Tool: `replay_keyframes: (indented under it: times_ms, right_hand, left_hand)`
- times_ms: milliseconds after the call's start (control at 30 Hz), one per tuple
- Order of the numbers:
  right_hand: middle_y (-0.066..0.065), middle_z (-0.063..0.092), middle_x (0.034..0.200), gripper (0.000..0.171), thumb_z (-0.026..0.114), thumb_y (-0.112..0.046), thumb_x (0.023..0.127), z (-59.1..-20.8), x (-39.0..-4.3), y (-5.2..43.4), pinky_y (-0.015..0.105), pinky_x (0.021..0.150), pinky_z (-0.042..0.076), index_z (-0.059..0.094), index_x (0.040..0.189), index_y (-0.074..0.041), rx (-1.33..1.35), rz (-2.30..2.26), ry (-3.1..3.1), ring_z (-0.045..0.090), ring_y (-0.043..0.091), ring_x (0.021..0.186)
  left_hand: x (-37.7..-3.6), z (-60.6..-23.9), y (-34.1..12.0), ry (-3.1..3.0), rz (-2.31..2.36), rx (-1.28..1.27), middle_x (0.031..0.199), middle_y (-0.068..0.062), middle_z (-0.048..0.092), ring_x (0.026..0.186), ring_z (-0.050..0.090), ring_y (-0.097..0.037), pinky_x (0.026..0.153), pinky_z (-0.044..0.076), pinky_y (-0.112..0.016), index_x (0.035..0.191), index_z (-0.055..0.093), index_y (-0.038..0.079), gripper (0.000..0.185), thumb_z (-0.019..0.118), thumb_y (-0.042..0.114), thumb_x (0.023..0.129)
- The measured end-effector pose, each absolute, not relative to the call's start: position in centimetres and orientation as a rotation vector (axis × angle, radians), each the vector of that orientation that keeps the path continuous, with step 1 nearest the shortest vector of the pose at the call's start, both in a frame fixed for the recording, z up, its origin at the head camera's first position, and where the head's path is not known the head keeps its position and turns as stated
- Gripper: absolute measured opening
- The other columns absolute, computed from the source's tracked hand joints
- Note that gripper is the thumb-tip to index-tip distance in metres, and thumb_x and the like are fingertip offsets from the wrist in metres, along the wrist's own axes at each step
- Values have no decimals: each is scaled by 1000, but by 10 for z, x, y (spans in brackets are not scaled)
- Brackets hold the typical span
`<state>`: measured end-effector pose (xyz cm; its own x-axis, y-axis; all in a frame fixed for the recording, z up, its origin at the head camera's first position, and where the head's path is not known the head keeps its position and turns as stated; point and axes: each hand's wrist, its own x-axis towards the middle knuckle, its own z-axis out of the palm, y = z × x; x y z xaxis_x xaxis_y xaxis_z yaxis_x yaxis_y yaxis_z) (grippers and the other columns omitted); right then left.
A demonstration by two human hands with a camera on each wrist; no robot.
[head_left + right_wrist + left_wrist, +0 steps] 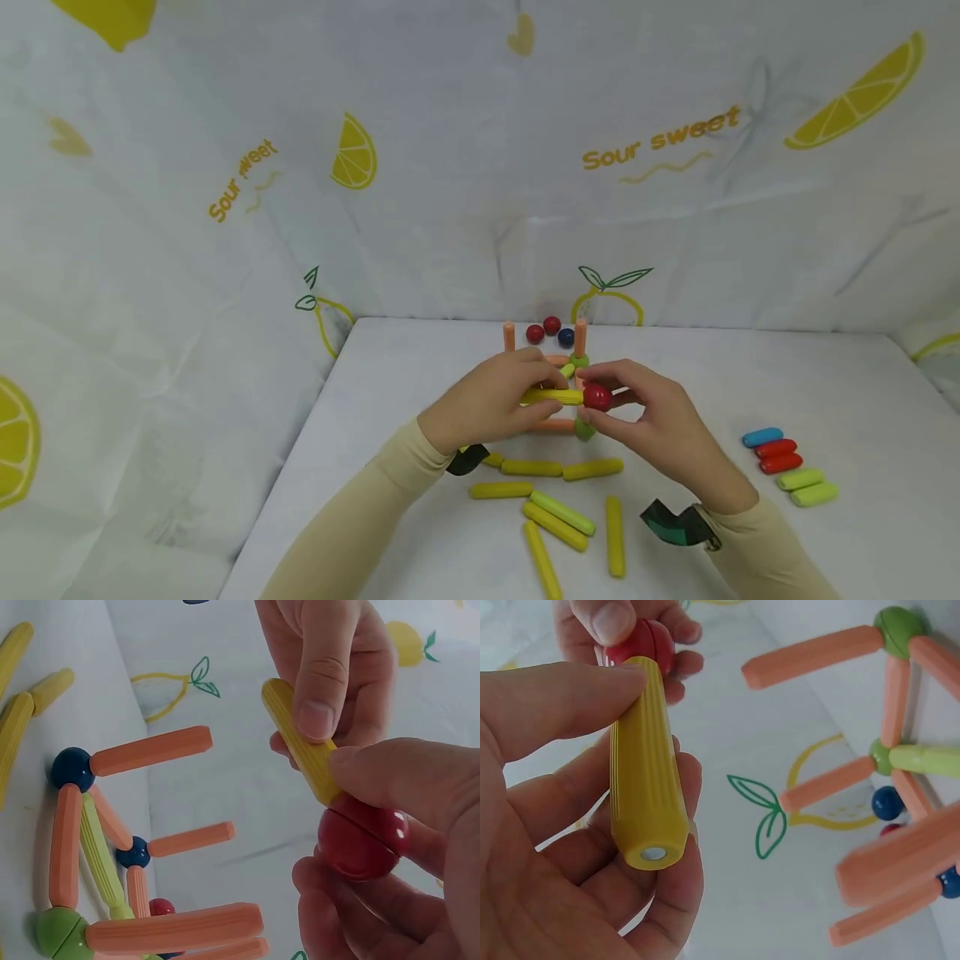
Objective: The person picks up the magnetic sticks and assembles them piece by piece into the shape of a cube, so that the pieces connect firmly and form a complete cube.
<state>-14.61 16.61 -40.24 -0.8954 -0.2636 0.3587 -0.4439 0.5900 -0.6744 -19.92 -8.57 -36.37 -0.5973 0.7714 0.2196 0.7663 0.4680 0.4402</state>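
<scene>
My left hand (498,396) pinches a ridged yellow magnetic rod (649,772) between thumb and fingers; a round metal spot shows in its near end. The rod's other end meets a glossy red ball (364,840), which my right hand (656,408) grips with thumb and fingertips. Just beyond and below both hands, partly hidden by them in the head view, stands a frame of orange rods (154,748). Green balls (61,932) and dark blue balls (73,769) join its corners. A light green rod (101,855) runs across it, and several orange rods point upward.
Loose yellow rods (615,537) and a light green rod (562,512) lie in front of the frame. To the right are a blue rod (762,437), red rods (780,463) and light green rods (814,495). Red balls (552,325) sit near the table's back edge, before a lemon-print cloth (450,250).
</scene>
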Motion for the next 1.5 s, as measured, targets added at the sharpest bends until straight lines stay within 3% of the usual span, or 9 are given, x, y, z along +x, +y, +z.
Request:
replay_keyframes:
  times_ms: [167,300,500,700,1067,1333,1500]
  right_hand:
    - [-9,76,115,31,87,-18,93,-406,-144,164,22,84,62,75,122,-24,582,1155,-2606,67,4,92]
    - [-12,76,108,28,88,-17,92,-404,-144,166,25,81,61,76,116,-26,534,1111,-2632,65,5,88]
    - [-9,75,106,26,88,-16,92,-404,-141,171,25,79,62,76,114,-24,453,1123,-2631,66,8,88]
    - [-7,76,111,25,87,-19,93,-407,-140,171,25,81,62,76,115,-24,436,1154,-2654,66,11,92]
    - [-8,76,111,27,88,-16,92,-403,-141,167,23,81,61,76,115,-24,464,1166,-2632,67,11,93]
    - [-8,76,111,27,88,-15,92,-407,-146,160,26,80,63,76,115,-24,520,1165,-2620,67,10,91]
    - [-9,76,110,27,88,-15,91,-406,-150,158,26,79,62,76,114,-23,555,1149,-2621,67,9,90]
  left_hand:
    - [-200,-366,-83,2637,830,1434,115,3,74,108,68,-9,85,54,-14,123,78,12,23,74,24,104]
    - [-219,-365,-99,2622,1036,1345,114,5,76,102,70,-7,89,58,-23,123,77,16,23,74,28,104]
    - [-288,-388,-137,2686,1411,774,118,3,77,101,71,-14,92,60,-38,127,76,24,23,68,35,108]
    - [-340,-443,-146,2542,1447,410,127,-6,74,113,71,-27,103,58,-47,140,70,12,38,67,32,108]
    - [-374,-469,-114,2479,1191,418,139,-8,72,130,64,-27,115,51,-46,136,75,12,45,79,36,98]
    - [-371,-479,-116,2489,1153,306,143,-5,71,136,60,-27,118,48,-48,126,82,18,48,86,47,88]
    - [-367,-482,-132,2528,1111,292,140,-2,73,132,62,-24,116,50,-46,128,82,23,49,84,54,89]
